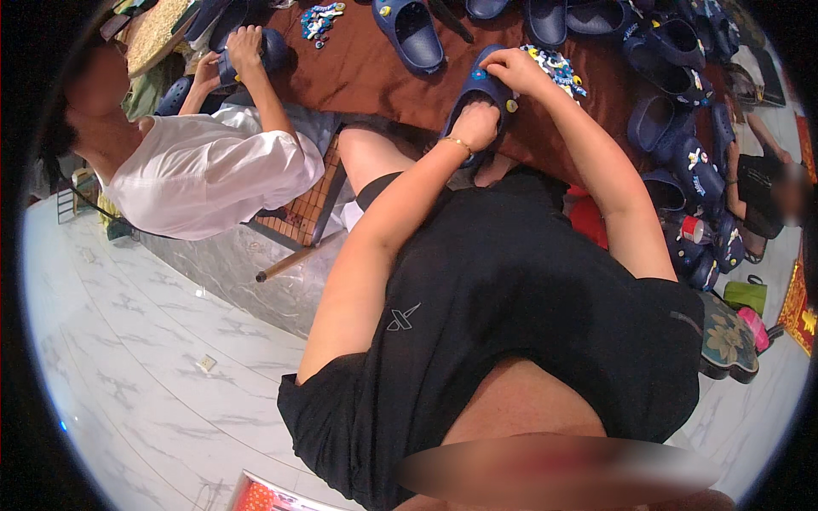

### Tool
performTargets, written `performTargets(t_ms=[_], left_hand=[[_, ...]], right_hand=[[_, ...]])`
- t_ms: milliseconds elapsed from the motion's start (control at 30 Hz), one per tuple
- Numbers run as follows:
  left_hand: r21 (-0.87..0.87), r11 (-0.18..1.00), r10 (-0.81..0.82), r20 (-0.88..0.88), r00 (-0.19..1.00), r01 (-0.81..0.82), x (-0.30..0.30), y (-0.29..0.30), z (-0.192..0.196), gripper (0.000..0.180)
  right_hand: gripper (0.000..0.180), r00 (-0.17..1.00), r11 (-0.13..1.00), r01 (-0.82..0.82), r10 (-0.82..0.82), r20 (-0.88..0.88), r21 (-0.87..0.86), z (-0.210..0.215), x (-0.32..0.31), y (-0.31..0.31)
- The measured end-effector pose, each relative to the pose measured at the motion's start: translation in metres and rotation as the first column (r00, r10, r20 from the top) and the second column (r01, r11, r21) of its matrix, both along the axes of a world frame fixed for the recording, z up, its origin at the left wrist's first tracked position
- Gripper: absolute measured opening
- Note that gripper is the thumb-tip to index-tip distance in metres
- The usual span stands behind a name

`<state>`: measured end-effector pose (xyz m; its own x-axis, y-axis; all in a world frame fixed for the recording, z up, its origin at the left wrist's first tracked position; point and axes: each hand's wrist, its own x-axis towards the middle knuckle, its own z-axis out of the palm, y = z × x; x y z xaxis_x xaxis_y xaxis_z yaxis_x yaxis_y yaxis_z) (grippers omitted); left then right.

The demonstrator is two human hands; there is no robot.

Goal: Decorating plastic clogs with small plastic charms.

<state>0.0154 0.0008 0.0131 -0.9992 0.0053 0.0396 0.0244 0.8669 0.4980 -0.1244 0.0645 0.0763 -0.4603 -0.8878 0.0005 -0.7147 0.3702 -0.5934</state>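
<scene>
The navy clog (482, 87) is positioned at upper centre, its toe pinched by the right hand (515, 71); the left hand (477, 125) is inserted, presumably for backing; its hidden grip cannot be determined.

Left arm (409, 209) extended, left hand (475, 123) curled, right arm (609, 175) angled inward, right hand (517, 70) arched, fingers (496, 60) bent

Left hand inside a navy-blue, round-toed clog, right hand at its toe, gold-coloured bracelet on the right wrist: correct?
No: the head view shows the gold-coloured bracelet on the left wrist. The left hand is inside the navy-blue clog, right hand at its toe.
</scene>
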Motion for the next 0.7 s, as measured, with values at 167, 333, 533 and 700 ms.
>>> performTargets(t_ms=[167,333,533,700], left_hand=[[0.296,0.954,0.082,-0.143,0.986,-0.036,0.015,0.004,0.011,0.022],[0.233,0.961,0.191,-0.163,0.968,-0.150,0.022,0.011,0.026,0.030],[0.368,0.904,0.291,-0.163,0.943,-0.215,0.013,0.004,0.040,0.019],[0.557,0.814,0.371,-0.280,0.885,-0.164,0.008,-0.024,0.089,0.026]], right_hand=[[0.020,0.994,0.985,0.092,-0.100,-0.050,-0.146,0.000,-0.006,0.011],[0.019,0.930,0.859,0.366,-0.351,0.110,-0.358,-0.012,-0.018,0.030],[0.019,0.756,0.671,0.645,-0.631,0.176,-0.365,-0.044,-0.026,0.089],[0.018,0.643,0.589,0.764,-0.731,0.230,-0.263,-0.067,-0.007,0.135]])
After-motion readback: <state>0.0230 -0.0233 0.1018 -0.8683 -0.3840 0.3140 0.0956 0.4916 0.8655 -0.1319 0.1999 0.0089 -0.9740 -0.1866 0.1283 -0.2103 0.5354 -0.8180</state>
